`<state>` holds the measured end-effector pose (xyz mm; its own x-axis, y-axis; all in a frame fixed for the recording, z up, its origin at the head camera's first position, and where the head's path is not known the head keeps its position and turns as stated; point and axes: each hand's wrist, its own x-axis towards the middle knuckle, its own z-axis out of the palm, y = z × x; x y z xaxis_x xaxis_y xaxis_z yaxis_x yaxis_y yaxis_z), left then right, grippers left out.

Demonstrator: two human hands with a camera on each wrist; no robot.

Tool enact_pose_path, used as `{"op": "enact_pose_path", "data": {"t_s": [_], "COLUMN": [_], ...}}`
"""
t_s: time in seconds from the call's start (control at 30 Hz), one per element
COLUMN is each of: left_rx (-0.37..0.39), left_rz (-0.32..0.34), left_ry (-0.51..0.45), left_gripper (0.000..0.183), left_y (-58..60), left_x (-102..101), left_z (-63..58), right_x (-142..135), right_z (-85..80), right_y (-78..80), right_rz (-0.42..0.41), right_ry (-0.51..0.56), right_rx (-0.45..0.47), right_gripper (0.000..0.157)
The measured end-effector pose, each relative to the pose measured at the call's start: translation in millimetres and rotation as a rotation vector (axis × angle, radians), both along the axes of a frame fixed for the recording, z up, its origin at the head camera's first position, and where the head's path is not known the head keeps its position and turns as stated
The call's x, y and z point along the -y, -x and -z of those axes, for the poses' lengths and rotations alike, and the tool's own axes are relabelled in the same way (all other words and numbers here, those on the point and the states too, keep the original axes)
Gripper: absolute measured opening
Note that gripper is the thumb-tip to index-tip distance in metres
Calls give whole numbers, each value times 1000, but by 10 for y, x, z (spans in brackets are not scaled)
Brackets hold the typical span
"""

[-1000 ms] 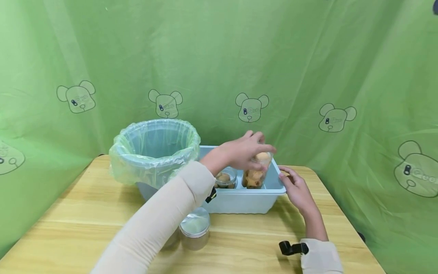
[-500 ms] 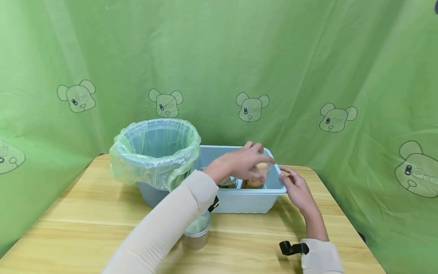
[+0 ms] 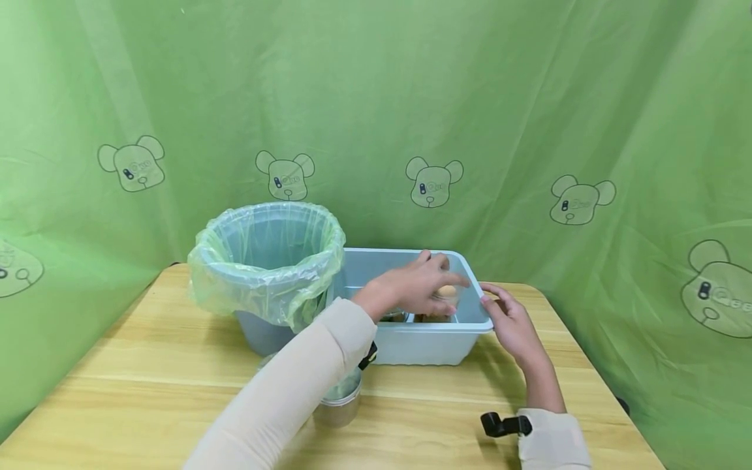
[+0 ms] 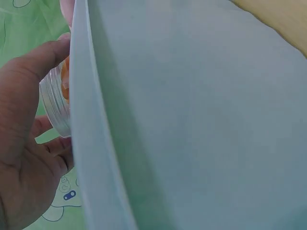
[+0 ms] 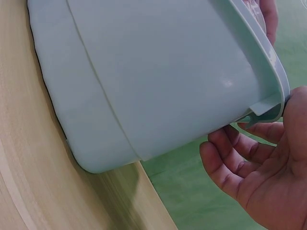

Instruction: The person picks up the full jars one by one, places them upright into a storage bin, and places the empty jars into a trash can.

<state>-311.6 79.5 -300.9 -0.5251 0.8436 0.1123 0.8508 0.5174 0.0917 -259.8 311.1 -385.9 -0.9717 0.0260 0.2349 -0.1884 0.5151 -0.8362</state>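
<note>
My left hand (image 3: 414,287) reaches down inside the light blue plastic basin (image 3: 425,346) and grips a clear jar (image 3: 448,295) of cookies round its top. In the left wrist view, the ridged neck of this jar (image 4: 55,105) shows between thumb and fingers; the basin's wall hides the rest. Beside it in the basin sits a second, shorter clear jar (image 3: 395,316), mostly covered by my hand. My right hand (image 3: 516,329) holds the basin's right front corner, thumb at the rim and fingers beneath it in the right wrist view.
A grey-blue bucket (image 3: 264,336) lined with a thin green plastic bag (image 3: 235,287) stands left of the basin, overlapping it. A clear jar with a silvery lid (image 3: 337,408) stands in front, partly behind my left sleeve. The wooden table (image 3: 423,418) meets a green curtain behind.
My left hand has lowered the jar of cookies deeper into the basin, so more of it is behind the front wall. My right hand has stayed on the corner.
</note>
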Motion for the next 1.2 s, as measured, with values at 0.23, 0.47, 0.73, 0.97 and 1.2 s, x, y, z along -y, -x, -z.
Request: {"op": "enact_pose_path", "data": {"t_s": [0.23,0.47,0.73,0.97,1.2], "left_rx": [-18,-25,-5,-27,-127], "left_rz": [-16,-42,-61,-71,-75], "left_ry": [-14,18,27,34,49], "left_gripper": [58,60,60,62,62], "left_y": [42,41,13,-49,-140], "left_x": [14,-4,1,78,226], "left_z": [34,36,20,-79,-249], "right_x": [-2,-1,6,12,4], "right_z": [2,9,0,3,9], "right_y": [20,21,3,8,13], "right_rz": [10,4,-7,-10,-2], "right_ry": [-9,-6,2,1,-4], "right_rx": [1,-1,-3,1,-4], "right_gripper": [50,50,51,52,52]}}
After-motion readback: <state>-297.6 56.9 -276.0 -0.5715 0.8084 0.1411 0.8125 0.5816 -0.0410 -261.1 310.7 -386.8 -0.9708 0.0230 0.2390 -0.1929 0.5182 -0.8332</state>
